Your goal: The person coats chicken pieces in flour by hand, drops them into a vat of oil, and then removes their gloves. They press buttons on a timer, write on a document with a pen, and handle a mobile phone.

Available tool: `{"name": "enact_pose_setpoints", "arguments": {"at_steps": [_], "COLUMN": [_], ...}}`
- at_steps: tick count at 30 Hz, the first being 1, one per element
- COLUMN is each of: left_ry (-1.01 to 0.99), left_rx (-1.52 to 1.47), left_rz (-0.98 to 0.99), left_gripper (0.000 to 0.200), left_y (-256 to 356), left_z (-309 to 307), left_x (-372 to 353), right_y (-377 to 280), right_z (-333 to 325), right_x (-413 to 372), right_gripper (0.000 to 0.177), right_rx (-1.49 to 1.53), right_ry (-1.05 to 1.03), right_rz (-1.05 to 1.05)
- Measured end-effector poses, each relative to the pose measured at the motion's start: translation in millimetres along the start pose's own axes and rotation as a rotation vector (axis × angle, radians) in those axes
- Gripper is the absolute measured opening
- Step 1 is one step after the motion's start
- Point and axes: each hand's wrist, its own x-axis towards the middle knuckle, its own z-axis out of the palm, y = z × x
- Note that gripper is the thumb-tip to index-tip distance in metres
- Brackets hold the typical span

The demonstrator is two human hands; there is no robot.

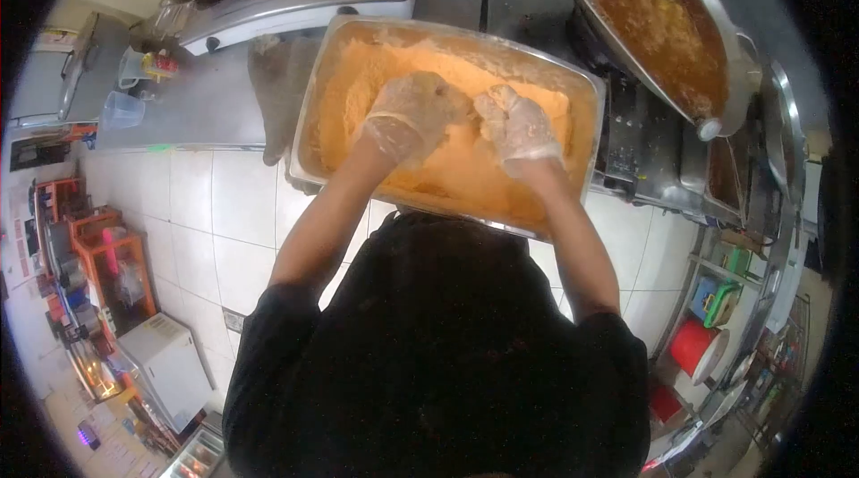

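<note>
A deep rectangular metal tray [598, 120] stands in front of me, filled with orange-tan breading flour [474, 176]. Both hands wear clear plastic gloves dusted with it. My left hand [410, 113] is curled over the flour left of the tray's middle; its fingers are closed round something I cannot make out. To its right, my right hand [526, 125] has its fingers bent round a lumpy flour-coated piece [492, 109], perhaps meat. A small gap separates the two hands.
A large pan of bubbling oil [658, 17] stands at the upper right, close to the tray. At the upper left is a stove [304, 8] with pans on it. A grey cloth [279, 89] hangs beside the tray. A clear plastic cup [123, 109] stands on the left counter.
</note>
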Motion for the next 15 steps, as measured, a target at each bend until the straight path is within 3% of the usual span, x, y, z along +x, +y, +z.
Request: {"name": "enact_pose_setpoints", "arguments": {"at_steps": [1, 3, 4, 6, 7, 9, 10, 12, 14, 15], "left_ry": [0.006, -0.056, -0.05, -0.039, -0.014, 0.017, 0.024, 0.464, 0.387, 0.461], "left_rx": [-0.004, 0.165, 0.156, -0.174, -0.167, 0.292, 0.291, -0.306, -0.296, -0.309], "left_rz": [0.012, 0.018, 0.046, -0.217, -0.185, 0.15, 0.163, 0.317, 0.283, 0.283], "left_gripper": [0.027, 0.025, 0.025, 0.022, 0.022, 0.021, 0.021, 0.023, 0.023, 0.024], "left_y": [3.0, 9.7, 14.6, 13.6, 8.3, 6.1, 12.5, 22.5, 40.4, 40.0], "left_z": [-6.7, -22.5, -18.4, -17.9, -26.7, -33.4, -52.8, -108.9, -165.6, -182.5], "left_x": [-2.4, 1.1, -2.1, 9.5, 21.7, 24.0, 25.7, 30.8, 60.3, 79.4], "right_y": [4.2, 18.0, 37.7, 62.9, 31.1, -46.4, -48.4, -45.7, -44.4, -48.1], "right_z": [3.5, 9.1, 20.1, 27.8, 6.6, -33.2, -43.5, -75.3, -111.1, -136.2], "right_x": [-1.2, 5.2, 8.6, 30.8, 23.8, -26.2, -30.1, -26.7, -23.3, -24.9], "right_gripper": [0.044, 0.048, 0.048, 0.043, 0.043, 0.04, 0.04, 0.041, 0.042, 0.042], "right_rx": [-0.004, -0.378, -0.387, -0.56, -0.574, -0.063, -0.064, -0.493, -0.927, -0.931], "right_ry": [0.012, 0.287, 0.308, 0.276, 0.316, 0.058, 0.072, 0.332, 0.579, 0.588], "right_rz": [0.004, -0.288, -0.267, -0.475, -0.474, -0.012, -0.007, -0.369, -0.73, -0.734]}}
